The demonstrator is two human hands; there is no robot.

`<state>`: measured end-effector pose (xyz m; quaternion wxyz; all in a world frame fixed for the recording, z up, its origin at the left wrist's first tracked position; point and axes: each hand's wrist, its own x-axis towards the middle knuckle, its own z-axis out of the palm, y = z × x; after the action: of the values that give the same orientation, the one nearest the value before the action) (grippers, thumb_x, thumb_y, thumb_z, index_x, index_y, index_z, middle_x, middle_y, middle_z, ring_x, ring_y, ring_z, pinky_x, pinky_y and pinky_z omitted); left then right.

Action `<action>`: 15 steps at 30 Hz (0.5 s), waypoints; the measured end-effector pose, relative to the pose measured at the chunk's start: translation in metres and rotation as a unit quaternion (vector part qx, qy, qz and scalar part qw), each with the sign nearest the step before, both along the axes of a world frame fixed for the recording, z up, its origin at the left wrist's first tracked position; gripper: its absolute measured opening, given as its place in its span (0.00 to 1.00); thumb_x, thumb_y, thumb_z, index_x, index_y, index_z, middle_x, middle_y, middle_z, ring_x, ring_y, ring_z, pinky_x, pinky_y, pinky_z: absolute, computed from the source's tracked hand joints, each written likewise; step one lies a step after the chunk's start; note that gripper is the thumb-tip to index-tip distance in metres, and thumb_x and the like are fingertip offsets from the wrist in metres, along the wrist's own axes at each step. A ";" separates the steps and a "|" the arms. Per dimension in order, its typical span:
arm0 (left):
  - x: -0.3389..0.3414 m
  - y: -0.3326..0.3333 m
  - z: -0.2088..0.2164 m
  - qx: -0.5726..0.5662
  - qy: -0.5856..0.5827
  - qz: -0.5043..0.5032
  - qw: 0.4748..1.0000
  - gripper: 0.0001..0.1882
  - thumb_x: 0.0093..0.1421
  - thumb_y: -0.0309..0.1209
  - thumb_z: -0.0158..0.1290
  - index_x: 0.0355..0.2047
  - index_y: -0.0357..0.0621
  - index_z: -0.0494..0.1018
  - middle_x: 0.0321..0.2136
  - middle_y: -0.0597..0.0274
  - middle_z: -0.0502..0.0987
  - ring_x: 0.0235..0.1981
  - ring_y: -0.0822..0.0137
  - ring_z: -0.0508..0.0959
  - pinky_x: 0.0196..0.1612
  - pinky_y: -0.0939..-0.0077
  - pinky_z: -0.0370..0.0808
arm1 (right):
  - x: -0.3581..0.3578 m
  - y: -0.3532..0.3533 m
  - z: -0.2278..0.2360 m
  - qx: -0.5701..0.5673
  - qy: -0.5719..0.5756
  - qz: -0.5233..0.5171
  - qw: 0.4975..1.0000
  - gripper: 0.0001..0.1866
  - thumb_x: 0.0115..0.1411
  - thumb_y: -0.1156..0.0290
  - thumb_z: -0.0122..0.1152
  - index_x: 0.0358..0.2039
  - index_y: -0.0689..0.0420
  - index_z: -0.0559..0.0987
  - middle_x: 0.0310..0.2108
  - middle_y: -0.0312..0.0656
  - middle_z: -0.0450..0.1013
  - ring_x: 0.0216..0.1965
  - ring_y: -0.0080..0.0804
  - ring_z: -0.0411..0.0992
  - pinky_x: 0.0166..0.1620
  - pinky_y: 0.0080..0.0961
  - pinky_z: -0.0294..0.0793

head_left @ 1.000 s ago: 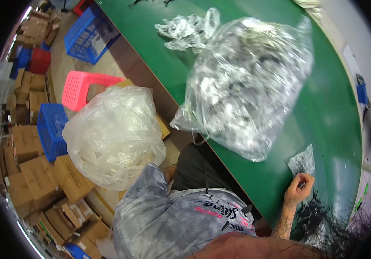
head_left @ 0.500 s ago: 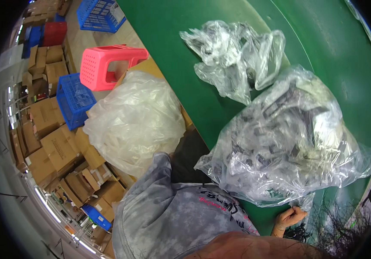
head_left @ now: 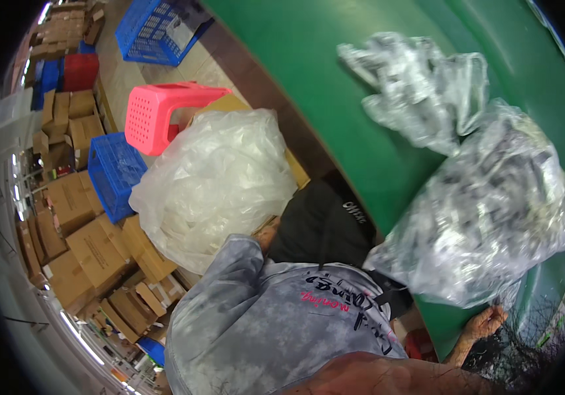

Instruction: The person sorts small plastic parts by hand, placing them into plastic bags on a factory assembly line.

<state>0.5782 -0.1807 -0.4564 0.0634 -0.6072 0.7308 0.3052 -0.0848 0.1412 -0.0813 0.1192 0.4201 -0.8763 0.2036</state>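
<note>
A big clear plastic bag (head_left: 493, 217) stuffed with small dark and silvery parts lies on the green table (head_left: 308, 79), close to its near edge. My right hand (head_left: 486, 322) sits at that edge just under the bag's lower corner, fingers curled; whether it grips the plastic is unclear. My left arm in a grey printed sleeve (head_left: 243, 309) reaches toward a bulging white plastic bag (head_left: 216, 184) beside me, and that hand is hidden behind it. A crumpled, nearly empty clear bag (head_left: 420, 92) lies farther back on the table.
On the floor to my left stand a pink plastic stool (head_left: 160, 112), blue crates (head_left: 114, 171) and a red crate (head_left: 81, 71). Stacked cardboard boxes (head_left: 91, 243) crowd the left side. A tangle of dark wiry parts (head_left: 526, 349) lies at the lower right.
My view has swung left and down. The big parts bag now sits nearer the table's edge, over my right hand, which has slid toward the lower right corner.
</note>
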 end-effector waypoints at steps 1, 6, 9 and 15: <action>0.007 0.014 -0.001 -0.011 0.023 0.006 1.000 0.19 0.68 0.41 0.49 0.49 0.39 0.74 0.49 0.36 0.77 0.53 0.43 0.78 0.56 0.53 0.73 | 0.004 0.002 0.002 -0.015 -0.018 -0.035 0.999 0.02 0.64 0.81 0.51 0.34 0.65 0.72 0.31 0.43 0.64 0.33 0.35 0.64 0.37 0.30 0.65; 0.002 0.053 -0.010 -0.074 0.109 0.028 0.991 0.18 0.67 0.40 0.49 0.49 0.39 0.75 0.49 0.35 0.77 0.53 0.43 0.77 0.56 0.53 0.73 | 0.000 -0.011 -0.005 -0.048 -0.061 -0.044 0.996 0.04 0.63 0.81 0.51 0.36 0.63 0.74 0.32 0.40 0.68 0.32 0.30 0.64 0.36 0.27 0.66; 0.043 0.048 0.076 0.291 0.078 0.001 0.954 0.23 0.64 0.41 0.55 0.54 0.38 0.74 0.50 0.40 0.78 0.52 0.48 0.77 0.57 0.55 0.72 | 0.014 -0.003 0.006 0.023 0.014 -0.074 0.997 0.05 0.62 0.81 0.51 0.36 0.63 0.75 0.32 0.40 0.69 0.32 0.31 0.66 0.38 0.27 0.68; 0.242 0.112 0.106 0.479 0.016 0.215 0.851 0.22 0.71 0.48 0.47 0.61 0.55 0.69 0.46 0.63 0.78 0.41 0.67 0.76 0.34 0.66 0.74 | 0.019 -0.009 0.001 -0.023 0.004 -0.105 0.994 0.05 0.63 0.79 0.51 0.36 0.64 0.75 0.32 0.46 0.71 0.34 0.40 0.70 0.41 0.34 0.71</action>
<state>0.8202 -0.0688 -0.3501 0.2673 -0.6385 0.3467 0.6329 -0.0657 0.1320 -0.0804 0.1530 0.3236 -0.9102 0.2083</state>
